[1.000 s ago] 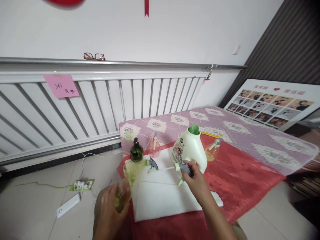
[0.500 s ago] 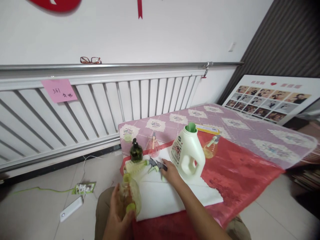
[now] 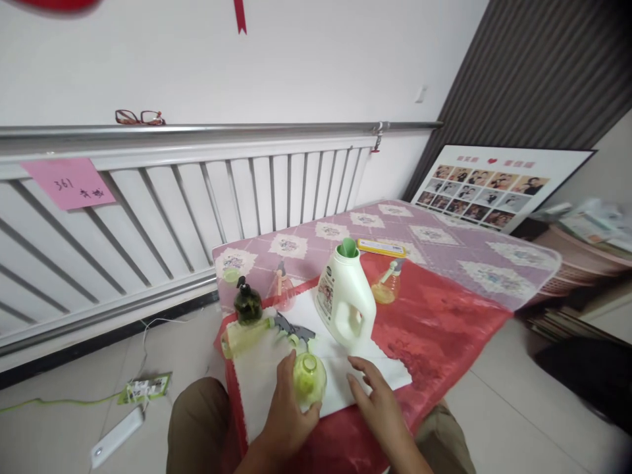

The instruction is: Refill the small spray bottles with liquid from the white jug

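Note:
My left hand (image 3: 288, 411) grips a small yellow-green round bottle (image 3: 309, 378) with an open neck, standing on the white cloth (image 3: 257, 378). My right hand (image 3: 376, 399) lies open on the cloth's right part, fingers spread, just right of the bottle and holding nothing. A grey and green spray trigger head (image 3: 292, 329) lies on the cloth just beyond the bottle. A white detergent jug (image 3: 345, 298) with a green cap stands behind my right hand.
A dark green pump bottle (image 3: 247, 303), a yellow spray bottle lying down (image 3: 243, 334), a pink bottle (image 3: 283, 290) and an amber spray bottle (image 3: 387, 287) sit on the red cloth (image 3: 439, 322). A radiator (image 3: 172, 204) runs behind. A photo board (image 3: 488, 187) leans at right.
My left hand brought the small bottle up from my lap onto the white cloth. My right hand let go of the trigger head, which now lies on the cloth, and drew back open.

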Demonstrator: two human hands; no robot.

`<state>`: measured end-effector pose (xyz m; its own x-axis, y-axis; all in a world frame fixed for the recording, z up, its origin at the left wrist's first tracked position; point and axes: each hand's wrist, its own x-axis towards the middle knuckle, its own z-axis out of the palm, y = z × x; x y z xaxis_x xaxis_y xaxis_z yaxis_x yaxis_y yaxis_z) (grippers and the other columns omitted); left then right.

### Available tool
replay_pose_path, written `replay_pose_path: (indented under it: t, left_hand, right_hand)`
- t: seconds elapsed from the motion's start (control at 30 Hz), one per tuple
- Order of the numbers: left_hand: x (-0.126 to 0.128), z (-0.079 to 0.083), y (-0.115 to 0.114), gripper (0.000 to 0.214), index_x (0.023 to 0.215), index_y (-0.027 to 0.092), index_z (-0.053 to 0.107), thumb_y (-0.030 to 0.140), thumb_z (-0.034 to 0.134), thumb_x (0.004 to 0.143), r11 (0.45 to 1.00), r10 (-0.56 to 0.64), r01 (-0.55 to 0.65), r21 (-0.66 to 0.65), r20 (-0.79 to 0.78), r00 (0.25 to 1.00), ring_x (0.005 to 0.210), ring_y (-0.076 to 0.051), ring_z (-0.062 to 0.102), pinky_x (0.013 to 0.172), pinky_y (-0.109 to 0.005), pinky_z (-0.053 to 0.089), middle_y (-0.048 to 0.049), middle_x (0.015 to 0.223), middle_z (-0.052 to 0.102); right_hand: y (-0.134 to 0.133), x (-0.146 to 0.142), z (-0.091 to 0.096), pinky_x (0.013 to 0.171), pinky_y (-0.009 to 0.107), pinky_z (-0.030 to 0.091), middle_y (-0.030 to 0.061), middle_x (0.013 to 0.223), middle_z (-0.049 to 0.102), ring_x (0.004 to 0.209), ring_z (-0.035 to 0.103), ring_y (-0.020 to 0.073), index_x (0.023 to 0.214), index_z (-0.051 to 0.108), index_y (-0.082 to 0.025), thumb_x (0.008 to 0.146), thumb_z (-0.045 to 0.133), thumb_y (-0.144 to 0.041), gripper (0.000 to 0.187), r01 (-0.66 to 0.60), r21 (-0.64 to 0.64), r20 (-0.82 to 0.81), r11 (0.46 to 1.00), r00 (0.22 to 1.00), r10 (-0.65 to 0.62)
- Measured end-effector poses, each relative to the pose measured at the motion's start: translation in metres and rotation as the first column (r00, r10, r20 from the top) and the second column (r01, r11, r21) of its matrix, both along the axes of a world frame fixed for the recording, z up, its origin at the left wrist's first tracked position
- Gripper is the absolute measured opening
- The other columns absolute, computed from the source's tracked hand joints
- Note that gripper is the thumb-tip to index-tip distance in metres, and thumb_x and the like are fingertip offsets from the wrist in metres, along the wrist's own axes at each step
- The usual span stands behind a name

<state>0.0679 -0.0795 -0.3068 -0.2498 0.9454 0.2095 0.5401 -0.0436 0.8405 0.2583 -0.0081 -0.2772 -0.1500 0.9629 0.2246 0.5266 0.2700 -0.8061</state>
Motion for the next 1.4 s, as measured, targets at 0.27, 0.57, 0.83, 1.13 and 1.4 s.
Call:
replay_pose_path:
  t: [0.27, 0.57, 0.83, 1.13, 1.4]
  left_hand:
    - [0.004, -0.027, 0.005, 0.086, 0.143, 0.012, 0.022, 0.020, 0.059, 0.066, 0.998, 0.067, -0.064, 0.027, -0.123, 0.990, 0.135, -0.033, 0.037, 0.112, -0.048, 0.032, -0.0192, 0.144, 0.039]
    - [0.004, -0.033, 0.003, 0.090, 0.144, 0.012, 0.020, 0.021, 0.062, 0.065, 0.996, 0.085, -0.081, 0.035, -0.116, 0.990, 0.134, -0.032, 0.037, 0.112, -0.047, 0.032, -0.0185, 0.143, 0.040]
    - [0.003, -0.036, 0.003, 0.088, 0.143, 0.011, 0.021, 0.022, 0.062, 0.066, 0.997, 0.072, -0.072, 0.004, -0.129, 0.989, 0.136, -0.032, 0.035, 0.113, -0.046, 0.030, -0.0190, 0.145, 0.039]
    - [0.006, -0.033, 0.001, 0.086, 0.143, 0.012, 0.021, 0.017, 0.060, 0.067, 0.995, 0.096, -0.097, -0.005, -0.039, 0.995, 0.138, -0.030, 0.033, 0.113, -0.047, 0.029, -0.0177, 0.146, 0.036]
    - [0.004, -0.027, 0.003, 0.086, 0.142, 0.012, 0.020, 0.017, 0.061, 0.067, 0.993, 0.121, -0.120, -0.021, 0.038, 0.992, 0.137, -0.029, 0.034, 0.115, -0.045, 0.027, -0.0171, 0.145, 0.037]
  right_hand:
    - [0.038, 0.022, 0.028, 0.095, 0.046, 0.047, 0.0167, 0.127, 0.056, 0.115, 0.056, 0.0274, 0.124, 0.048, -0.020, 0.082, 0.055, -0.046, 0.049, 0.248, -0.024, -0.278, 0.969, 0.929, -0.244]
    - [0.102, -0.014, 0.041, 0.073, 0.040, 0.051, 0.0091, 0.090, 0.071, 0.081, 0.064, 0.0260, 0.103, 0.061, -0.014, 0.073, 0.062, -0.047, 0.045, 0.172, -0.043, -0.268, 0.984, 0.947, -0.177]
    - [0.094, 0.006, 0.086, 0.065, 0.032, 0.051, 0.0061, 0.091, 0.073, 0.077, 0.065, 0.0224, 0.101, 0.065, -0.017, 0.070, 0.064, -0.046, 0.042, 0.091, -0.069, -0.267, 0.993, 0.958, -0.107]
    - [0.065, 0.066, 0.169, 0.041, 0.024, 0.037, -0.0030, 0.048, 0.055, 0.045, 0.048, 0.0140, 0.067, 0.064, -0.021, 0.056, 0.074, -0.046, 0.029, 0.067, -0.174, -0.121, 0.982, 0.989, -0.089]
    - [0.053, 0.094, 0.190, 0.052, 0.035, 0.052, 0.0108, 0.073, 0.074, 0.060, 0.065, 0.0272, 0.079, 0.075, -0.023, 0.044, 0.084, -0.040, 0.039, -0.076, -0.495, -0.051, 0.866, 0.997, 0.058]
